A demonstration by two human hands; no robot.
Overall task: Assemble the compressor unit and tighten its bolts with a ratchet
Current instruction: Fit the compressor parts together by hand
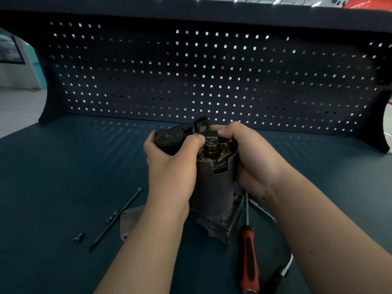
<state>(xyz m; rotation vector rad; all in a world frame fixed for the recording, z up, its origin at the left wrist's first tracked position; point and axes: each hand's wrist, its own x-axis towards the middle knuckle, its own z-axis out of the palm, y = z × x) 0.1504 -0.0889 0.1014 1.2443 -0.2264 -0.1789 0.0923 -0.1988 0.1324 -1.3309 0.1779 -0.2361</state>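
The compressor unit [214, 187] stands upright on the bench, a grey cylinder on a square metal base, its open top showing a shaft and copper parts. My left hand [169, 166] grips a black end cap [167, 141] held tilted at the top left of the cylinder. My right hand [252, 158] wraps the cylinder's upper right rim, thumb on the cap's black connector [201, 124]. Two long bolts lie nearby, one [115, 219] on the left, one [247, 209] on the right. The ratchet handle [277, 276] shows partly under my right forearm.
A red and black screwdriver [249, 262] lies at the front right. A flat metal plate [129, 223] sits under my left wrist, with short bolts [78, 237] to its left. A dark pegboard [212, 81] walls the back of the green bench mat [63, 166].
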